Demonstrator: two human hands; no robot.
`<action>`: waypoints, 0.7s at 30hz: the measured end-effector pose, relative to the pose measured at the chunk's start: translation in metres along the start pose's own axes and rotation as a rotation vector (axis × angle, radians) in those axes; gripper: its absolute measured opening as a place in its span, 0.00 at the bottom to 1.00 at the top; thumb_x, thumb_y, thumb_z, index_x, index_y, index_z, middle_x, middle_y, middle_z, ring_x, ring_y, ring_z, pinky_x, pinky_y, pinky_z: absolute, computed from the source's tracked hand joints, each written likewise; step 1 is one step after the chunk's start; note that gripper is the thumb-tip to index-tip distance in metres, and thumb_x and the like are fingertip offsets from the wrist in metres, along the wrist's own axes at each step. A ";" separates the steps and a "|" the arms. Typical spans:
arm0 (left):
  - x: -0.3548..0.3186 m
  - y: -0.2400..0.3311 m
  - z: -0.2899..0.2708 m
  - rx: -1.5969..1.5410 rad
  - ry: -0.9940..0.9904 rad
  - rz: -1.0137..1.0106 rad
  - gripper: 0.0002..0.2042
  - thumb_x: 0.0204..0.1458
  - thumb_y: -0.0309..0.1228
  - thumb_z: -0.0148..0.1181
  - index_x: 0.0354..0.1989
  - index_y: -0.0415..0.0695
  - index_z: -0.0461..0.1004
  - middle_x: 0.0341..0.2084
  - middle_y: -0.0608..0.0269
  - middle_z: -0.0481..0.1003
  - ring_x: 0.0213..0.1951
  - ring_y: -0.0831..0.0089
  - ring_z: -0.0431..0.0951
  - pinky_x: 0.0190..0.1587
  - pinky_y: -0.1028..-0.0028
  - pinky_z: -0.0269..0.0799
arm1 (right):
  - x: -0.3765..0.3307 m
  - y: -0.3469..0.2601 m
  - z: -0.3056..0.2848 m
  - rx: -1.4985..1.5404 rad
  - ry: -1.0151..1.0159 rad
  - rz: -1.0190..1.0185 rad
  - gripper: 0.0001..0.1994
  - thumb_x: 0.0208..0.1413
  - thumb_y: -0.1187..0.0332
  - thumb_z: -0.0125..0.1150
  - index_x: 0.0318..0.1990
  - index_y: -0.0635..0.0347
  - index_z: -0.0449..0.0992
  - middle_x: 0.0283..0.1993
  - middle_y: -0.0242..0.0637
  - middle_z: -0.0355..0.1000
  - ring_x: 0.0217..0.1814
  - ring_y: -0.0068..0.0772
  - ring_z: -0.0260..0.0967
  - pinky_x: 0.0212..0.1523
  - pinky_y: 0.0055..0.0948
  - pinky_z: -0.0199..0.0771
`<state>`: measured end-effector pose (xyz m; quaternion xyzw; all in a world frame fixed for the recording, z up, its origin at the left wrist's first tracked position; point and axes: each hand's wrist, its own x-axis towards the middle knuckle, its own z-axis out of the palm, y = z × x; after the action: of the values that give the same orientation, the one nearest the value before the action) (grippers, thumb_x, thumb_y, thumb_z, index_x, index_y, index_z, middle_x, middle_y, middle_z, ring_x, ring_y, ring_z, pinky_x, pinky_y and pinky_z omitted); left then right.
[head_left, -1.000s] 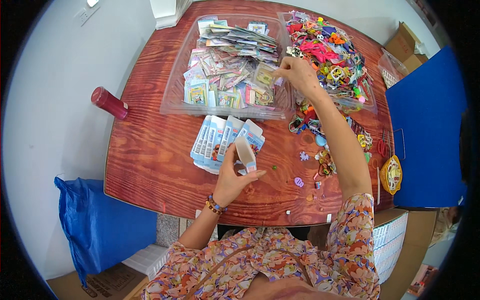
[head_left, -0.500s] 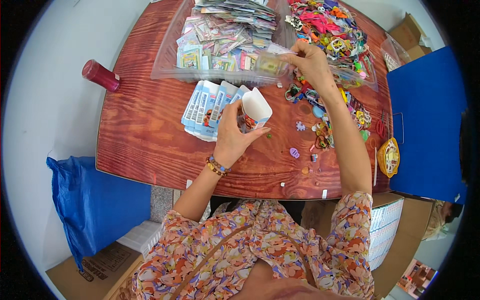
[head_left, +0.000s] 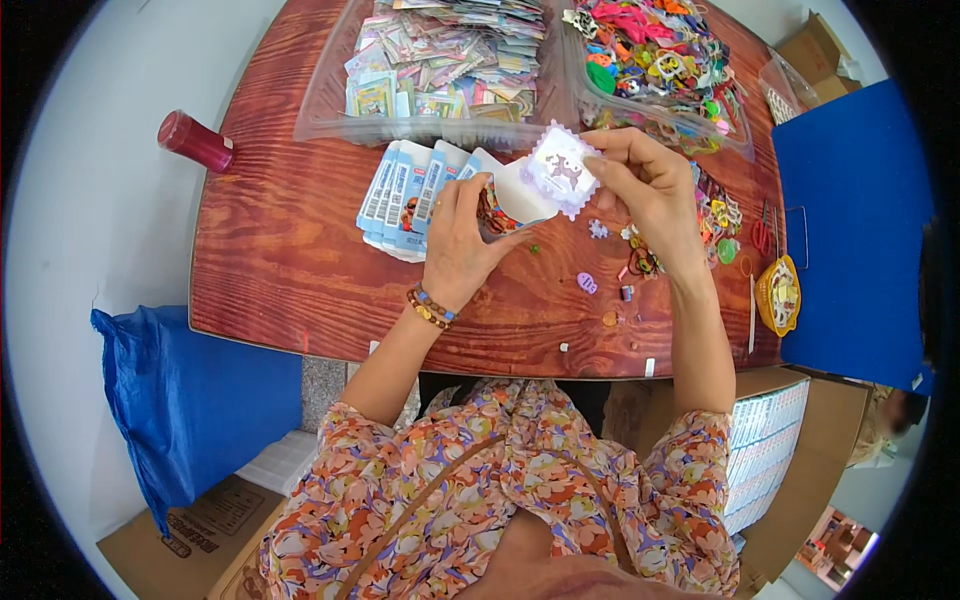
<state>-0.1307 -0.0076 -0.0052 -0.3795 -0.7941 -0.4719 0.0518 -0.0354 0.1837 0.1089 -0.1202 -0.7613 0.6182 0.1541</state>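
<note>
My left hand (head_left: 460, 240) is closed round a small open paper box (head_left: 516, 194), white inside with a coloured picture on its outer side. Between the thumb and fingers of my right hand (head_left: 655, 190) is a pale purple and white card (head_left: 562, 172) with a scalloped edge and a dark animal shape on it. The card is held at the box's open mouth, covering part of it. Just left of the box lies a fanned row of flat light-blue boxes (head_left: 400, 200), partly hidden by my left hand.
Beyond my hands stand a clear tray (head_left: 420, 130) of small packets and cards and another clear tray (head_left: 740, 140) of colourful trinkets. Loose trinkets, including a purple piece (head_left: 587, 283), lie right of centre. A red jar (head_left: 197, 143), red scissors (head_left: 761, 232) and a yellow basket (head_left: 778, 298) flank the table.
My right hand has come from the packet tray toward me and now holds the scalloped card at the box. My left hand keeps the box, now tilted more to the right.
</note>
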 end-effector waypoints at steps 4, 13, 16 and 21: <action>0.000 0.005 0.004 0.026 -0.019 0.067 0.38 0.36 0.37 0.79 0.56 0.39 0.65 0.43 0.49 0.69 0.45 0.51 0.72 0.46 0.59 0.71 | -0.012 0.005 0.002 -0.404 -0.046 -0.301 0.10 0.61 0.77 0.59 0.49 0.65 0.79 0.31 0.32 0.76 0.28 0.17 0.70 0.30 0.17 0.70; -0.005 0.014 0.013 0.083 -0.163 0.202 0.42 0.34 0.36 0.79 0.61 0.41 0.64 0.47 0.51 0.69 0.48 0.51 0.71 0.48 0.58 0.72 | -0.005 0.022 -0.015 -0.709 -0.343 -0.289 0.13 0.56 0.73 0.62 0.48 0.66 0.77 0.38 0.48 0.80 0.36 0.44 0.79 0.35 0.37 0.77; -0.010 0.010 0.014 0.122 -0.188 0.174 0.43 0.34 0.36 0.79 0.61 0.40 0.64 0.47 0.51 0.69 0.48 0.51 0.71 0.49 0.58 0.72 | -0.007 0.017 0.002 -0.889 -0.217 -0.025 0.13 0.55 0.73 0.62 0.49 0.63 0.74 0.35 0.48 0.79 0.35 0.46 0.79 0.36 0.40 0.77; -0.009 0.011 0.021 0.142 -0.261 0.163 0.42 0.34 0.37 0.79 0.60 0.39 0.64 0.46 0.48 0.69 0.49 0.50 0.71 0.49 0.58 0.71 | -0.015 0.053 0.003 -0.891 -0.073 -0.101 0.15 0.53 0.63 0.65 0.45 0.60 0.71 0.30 0.47 0.78 0.35 0.52 0.78 0.34 0.47 0.74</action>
<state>-0.1115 0.0063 -0.0132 -0.4963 -0.7918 -0.3557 0.0132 -0.0235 0.1863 0.0556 -0.1154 -0.9631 0.2257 0.0905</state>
